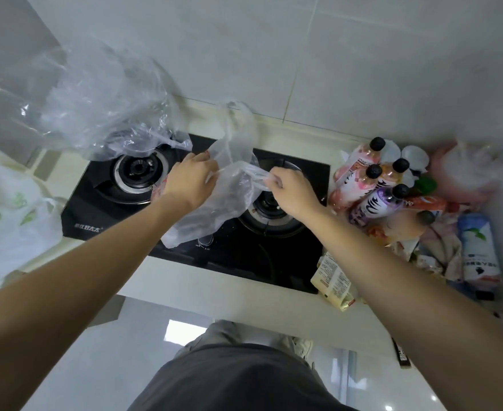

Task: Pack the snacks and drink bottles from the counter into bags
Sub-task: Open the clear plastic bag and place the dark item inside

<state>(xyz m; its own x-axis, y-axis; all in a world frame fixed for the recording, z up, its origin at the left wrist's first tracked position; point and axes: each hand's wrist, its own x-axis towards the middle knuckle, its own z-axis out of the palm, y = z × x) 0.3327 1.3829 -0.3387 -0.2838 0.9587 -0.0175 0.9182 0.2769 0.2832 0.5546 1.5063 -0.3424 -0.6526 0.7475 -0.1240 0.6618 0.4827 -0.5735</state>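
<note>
Both hands, left hand (191, 178) and right hand (288, 188), pinch a clear plastic bag (223, 200) with curled fingers above the stove (102, 215); drink bottles (371, 185) and snacks (334, 280) lie at three o'clock on the counter (244, 304).

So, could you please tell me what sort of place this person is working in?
Most likely a home kitchen: a black glass two-burner gas hob is set into a pale counter against a white tiled wall, and both hands hold a clear plastic bag over it beside black-capped drink bottles.
</note>
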